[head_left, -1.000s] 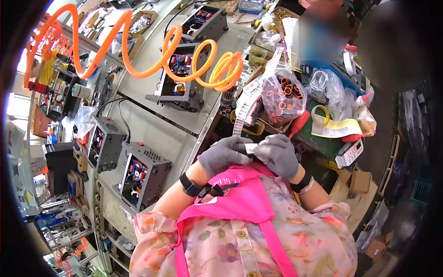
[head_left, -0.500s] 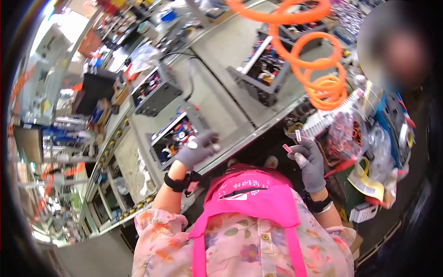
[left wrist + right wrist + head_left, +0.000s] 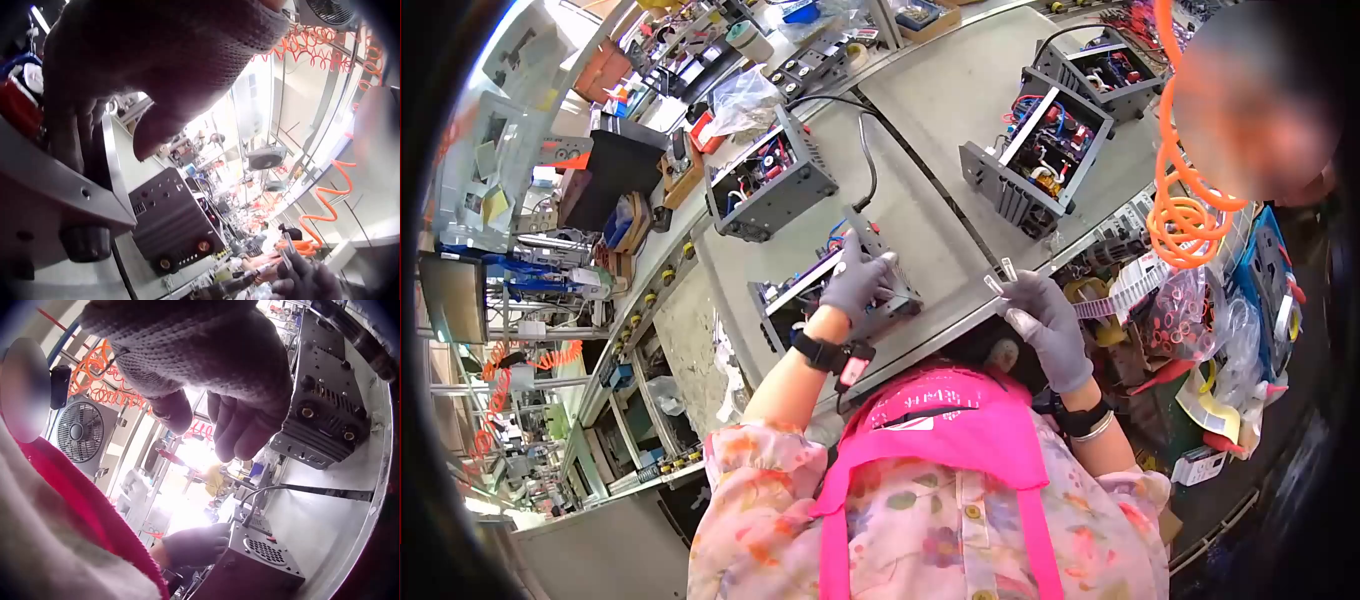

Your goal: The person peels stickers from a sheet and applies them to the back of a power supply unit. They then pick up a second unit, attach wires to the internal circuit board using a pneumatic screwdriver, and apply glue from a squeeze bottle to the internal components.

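Note:
My gloved left hand [image 3: 862, 287] reaches over the near open-sided grey metal machine [image 3: 890, 310], fingers extended at its top frame. In the left wrist view its fingers [image 3: 65, 140] go behind the metal edge, their tips partly hidden. My gloved right hand [image 3: 1048, 325] is raised in front of the bench edge and pinches two small white labels [image 3: 1007, 268] that stick up from its fingers. In the right wrist view the labels are hidden behind the hand, and the left hand [image 3: 197, 545] lies against the machine's vented casing [image 3: 262, 553].
Another open machine [image 3: 770, 175] stands behind the near one, and two more stand farther right, one of them this machine [image 3: 1050, 145]. A coiled orange hose [image 3: 1190, 225] hangs at the right. Below it lie a label strip [image 3: 1125, 295] and a bag of orange-ringed parts [image 3: 1185, 315].
The hands were together before the chest, then parted. My left hand has moved forward onto the near machine; my right hand has stayed raised with the labels. The view has turned toward the bench.

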The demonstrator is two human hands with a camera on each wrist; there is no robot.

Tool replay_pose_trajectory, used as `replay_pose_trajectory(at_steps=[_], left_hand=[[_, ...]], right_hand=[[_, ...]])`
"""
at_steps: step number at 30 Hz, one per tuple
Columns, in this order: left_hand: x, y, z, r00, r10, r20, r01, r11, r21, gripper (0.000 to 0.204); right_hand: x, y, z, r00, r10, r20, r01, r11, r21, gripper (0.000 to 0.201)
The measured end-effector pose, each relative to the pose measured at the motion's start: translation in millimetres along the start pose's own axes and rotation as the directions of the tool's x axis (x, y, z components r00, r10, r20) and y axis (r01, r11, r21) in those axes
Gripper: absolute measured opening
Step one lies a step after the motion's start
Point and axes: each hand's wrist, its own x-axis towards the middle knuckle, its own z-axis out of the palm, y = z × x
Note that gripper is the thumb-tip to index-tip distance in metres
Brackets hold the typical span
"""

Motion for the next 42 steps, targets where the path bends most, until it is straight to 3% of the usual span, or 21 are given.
replay_pose_trajectory(at_steps=[1, 3, 8, 11, 17, 21, 25, 28, 31, 34, 42], left_hand=[[-1, -2, -3, 0.999, 0.009, 0.039, -0.004, 0.994, -0.113, 0.087], [-27, 3, -16, 0.991, 0.133, 0.020, -0.128, 0.979, -0.158, 0.080], [-73, 4, -74, 0.984, 0.157, -0.088, -0.174, 0.953, -0.247, 0.070], [-87, 0, -88, 0.961, 0.205, -0.185, -0.267, 0.864, -0.427, 0.067], [-99, -8, -111, 0.968, 0.220, -0.122, -0.251, 0.876, -0.413, 0.067], [-101, -5, -108, 0.973, 0.199, -0.118, -0.232, 0.862, -0.451, 0.068], [-102, -5, -109, 0.976, 0.194, -0.095, -0.216, 0.878, -0.427, 0.069], [-104, -4, -108, 0.980, 0.174, -0.097, -0.199, 0.884, -0.423, 0.070], [-103, -3, -104, 0.978, 0.176, -0.114, -0.209, 0.863, -0.460, 0.071], [-103, 0, -103, 0.982, 0.159, -0.104, -0.189, 0.872, -0.451, 0.072], [-104, -6, -104, 0.984, 0.136, -0.117, -0.173, 0.892, -0.418, 0.075]], right_hand=[[6, 3, 5, 1.000, -0.013, 0.001, 0.013, 1.000, -0.011, 0.046], [13, 14, 13, 0.999, -0.026, -0.035, 0.024, 0.998, -0.051, 0.044], [42, 46, 35, 1.000, -0.004, -0.027, -0.001, 0.988, -0.156, 0.033], [73, 65, 70, 0.997, -0.041, 0.061, 0.047, 0.993, -0.112, 0.028], [133, 72, 140, 0.990, -0.040, 0.136, 0.068, 0.976, -0.206, 0.023], [158, 69, 162, 0.977, -0.026, 0.211, 0.079, 0.965, -0.251, 0.023], [169, 77, 168, 0.955, 0.030, 0.296, 0.045, 0.969, -0.242, 0.021], [171, 84, 166, 0.940, 0.134, 0.313, -0.074, 0.978, -0.195, 0.020], [172, 85, 166, 0.943, 0.146, 0.300, -0.092, 0.978, -0.187, 0.018], [175, 92, 164, 0.958, 0.082, 0.276, 0.000, 0.959, -0.285, 0.018], [176, 96, 164, 0.957, 0.097, 0.275, -0.002, 0.945, -0.327, 0.015]])
